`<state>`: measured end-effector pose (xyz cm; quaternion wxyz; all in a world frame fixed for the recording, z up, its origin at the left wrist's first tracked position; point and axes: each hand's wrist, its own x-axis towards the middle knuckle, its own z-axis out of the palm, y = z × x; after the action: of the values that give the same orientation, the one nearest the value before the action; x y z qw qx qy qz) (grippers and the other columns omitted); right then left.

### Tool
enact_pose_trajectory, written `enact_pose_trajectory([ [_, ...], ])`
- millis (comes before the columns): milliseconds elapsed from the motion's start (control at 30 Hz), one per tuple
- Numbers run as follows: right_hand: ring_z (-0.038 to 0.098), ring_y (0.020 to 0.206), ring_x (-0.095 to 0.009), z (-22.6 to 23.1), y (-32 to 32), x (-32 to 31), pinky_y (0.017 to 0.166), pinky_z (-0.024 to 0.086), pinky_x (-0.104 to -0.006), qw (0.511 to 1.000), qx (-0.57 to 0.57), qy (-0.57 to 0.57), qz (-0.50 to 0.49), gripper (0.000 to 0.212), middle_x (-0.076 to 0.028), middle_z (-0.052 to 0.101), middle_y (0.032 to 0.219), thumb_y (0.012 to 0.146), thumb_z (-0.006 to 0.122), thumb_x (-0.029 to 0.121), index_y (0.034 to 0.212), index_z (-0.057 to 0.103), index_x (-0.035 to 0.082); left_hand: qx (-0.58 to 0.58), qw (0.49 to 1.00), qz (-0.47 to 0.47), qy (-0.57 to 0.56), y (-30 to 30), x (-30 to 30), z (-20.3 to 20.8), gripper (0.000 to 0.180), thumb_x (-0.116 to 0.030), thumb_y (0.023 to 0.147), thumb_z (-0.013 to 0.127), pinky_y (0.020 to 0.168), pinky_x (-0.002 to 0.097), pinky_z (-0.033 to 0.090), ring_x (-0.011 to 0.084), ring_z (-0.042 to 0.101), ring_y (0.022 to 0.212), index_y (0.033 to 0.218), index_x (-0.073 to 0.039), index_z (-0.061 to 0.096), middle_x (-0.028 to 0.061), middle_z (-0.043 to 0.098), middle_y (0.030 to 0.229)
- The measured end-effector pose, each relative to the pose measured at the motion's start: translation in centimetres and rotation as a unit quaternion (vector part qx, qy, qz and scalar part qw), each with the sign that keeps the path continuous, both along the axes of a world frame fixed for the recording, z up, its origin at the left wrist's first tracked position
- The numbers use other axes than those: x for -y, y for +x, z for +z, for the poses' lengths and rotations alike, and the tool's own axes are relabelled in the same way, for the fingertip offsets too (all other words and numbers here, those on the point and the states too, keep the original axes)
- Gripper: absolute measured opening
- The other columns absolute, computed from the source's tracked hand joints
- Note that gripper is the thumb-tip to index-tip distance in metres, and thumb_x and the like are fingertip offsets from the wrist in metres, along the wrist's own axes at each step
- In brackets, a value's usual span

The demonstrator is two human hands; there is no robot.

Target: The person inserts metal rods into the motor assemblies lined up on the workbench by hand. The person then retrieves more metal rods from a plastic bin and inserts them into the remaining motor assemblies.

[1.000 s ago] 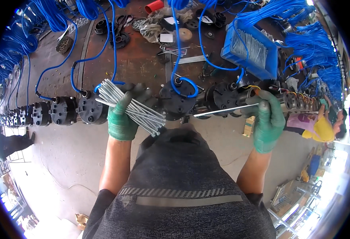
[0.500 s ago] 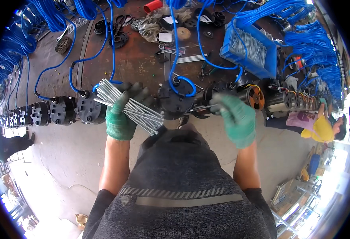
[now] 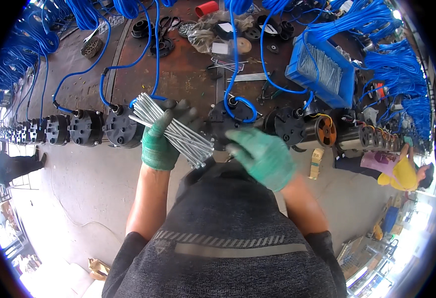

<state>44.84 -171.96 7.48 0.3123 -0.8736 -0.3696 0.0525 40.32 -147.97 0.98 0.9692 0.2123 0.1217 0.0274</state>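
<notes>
My left hand [image 3: 160, 146], in a green and dark glove, is closed around a bundle of long thin silvery bolts [image 3: 185, 140]. The bundle slants down to the right, with bolt heads at its lower end. Close to that end is my right hand [image 3: 266, 158], gloved alike and slightly blurred. Its fingers point left, with forefinger and thumb apart and nothing visible between them. Behind it, a round black motor cover [image 3: 222, 118] with a blue cable [image 3: 250, 105] is partly hidden. Another black cover [image 3: 287, 124] sits to its right.
A row of black-capped motors [image 3: 84, 128] lines the table's near edge. Blue cable coils [image 3: 401, 64] hang or lie around. A blue bin [image 3: 344, 89] holds many bolts. Loose bolts [image 3: 247, 77] lie on the table [image 3: 183, 74]. Another person [image 3: 399, 166] stands far right.
My right hand has moved left from the black covers, where thin rods showed at its fingers, toward the bundle. My left hand keeps the bolts. The view has shifted slightly.
</notes>
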Motion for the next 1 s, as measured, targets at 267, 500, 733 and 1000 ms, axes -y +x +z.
enact_pose_trajectory([
  [267, 0.068, 0.078, -0.041, -2.5, -0.9, -3.9, 0.071, 0.052, -0.0498, 0.979, -0.188, 0.056, -0.053, 0.02, -0.021, 0.07, 0.085, 0.098, 0.064, 0.024, 0.104, 0.068, 0.006, 0.028, 0.999, -0.019, 0.006, 0.1, -0.1, -0.2, 0.031, -0.017, 0.092, 0.07, 0.101, 0.0486, 0.048, 0.0273, 0.055, 0.114, 0.122, -0.014, 0.059, 0.005, 0.056, 0.118],
  [500, 0.075, 0.079, -0.017, 2.4, 2.1, 0.2, 0.067, 0.058, -0.0272, 0.964, -0.057, 0.211, -0.154, 0.016, -0.011, 0.076, 0.092, 0.1, 0.063, 0.012, 0.11, 0.067, 0.001, -0.046, 0.996, -0.077, -0.011, -0.7, -1.6, -1.1, 0.043, -0.014, 0.091, 0.069, 0.097, 0.0576, 0.053, 0.043, 0.059, 0.123, 0.132, -0.008, 0.056, 0.016, 0.062, 0.132],
  [733, 0.073, 0.08, -0.019, 4.6, 5.2, 8.8, 0.07, 0.06, -0.0292, 0.886, 0.103, 0.326, -0.314, 0.024, -0.012, 0.074, 0.103, 0.105, 0.056, 0.017, 0.123, 0.062, 0.001, 0.014, 1.0, 0.006, 0.015, -0.2, -0.7, -0.6, 0.04, -0.016, 0.089, 0.073, 0.094, 0.0518, 0.055, 0.0368, 0.061, 0.115, 0.125, -0.01, 0.057, 0.0128, 0.06, 0.121],
  [1000, 0.073, 0.08, -0.017, -1.0, 7.7, 10.2, 0.073, 0.059, -0.0283, 0.942, 0.073, 0.148, -0.294, 0.02, -0.013, 0.073, 0.101, 0.101, 0.055, 0.001, 0.12, 0.063, 0.001, 0.051, 0.998, -0.029, -0.004, 0.2, -0.6, -0.3, 0.032, -0.015, 0.095, 0.069, 0.104, 0.0476, 0.052, 0.0307, 0.061, 0.119, 0.126, -0.012, 0.062, 0.0104, 0.06, 0.126],
])
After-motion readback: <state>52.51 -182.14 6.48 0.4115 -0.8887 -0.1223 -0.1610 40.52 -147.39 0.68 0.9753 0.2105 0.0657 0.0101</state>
